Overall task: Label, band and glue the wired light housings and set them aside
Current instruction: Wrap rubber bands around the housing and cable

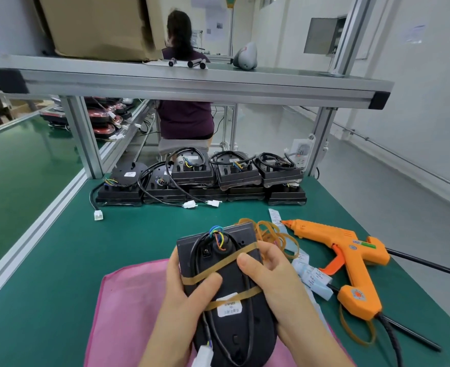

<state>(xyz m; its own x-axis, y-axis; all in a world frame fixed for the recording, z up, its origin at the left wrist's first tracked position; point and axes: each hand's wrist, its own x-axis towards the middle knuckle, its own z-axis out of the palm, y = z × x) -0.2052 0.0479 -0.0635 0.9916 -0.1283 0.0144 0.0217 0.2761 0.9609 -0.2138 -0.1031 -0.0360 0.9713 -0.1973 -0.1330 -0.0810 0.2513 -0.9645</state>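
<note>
Centrally, the light housing [230, 280] is held over a pink cloth [128, 300], with the left hand [184, 284] and right hand [274, 276] each in a clamped grip on it. The print on its white label [229, 308] is upside down and unreadable. A glue gun [350, 255] lies to the right, and open green surface [59, 260] lies to the left.

Stacked housings [218, 178] line the worktop's [59, 260] far edge. A cloth [128, 313] at the near edge lies under the held housing [234, 282]; rubber bands [270, 233], labels [311, 276] and a glue gun [350, 250] lie to its right.
</note>
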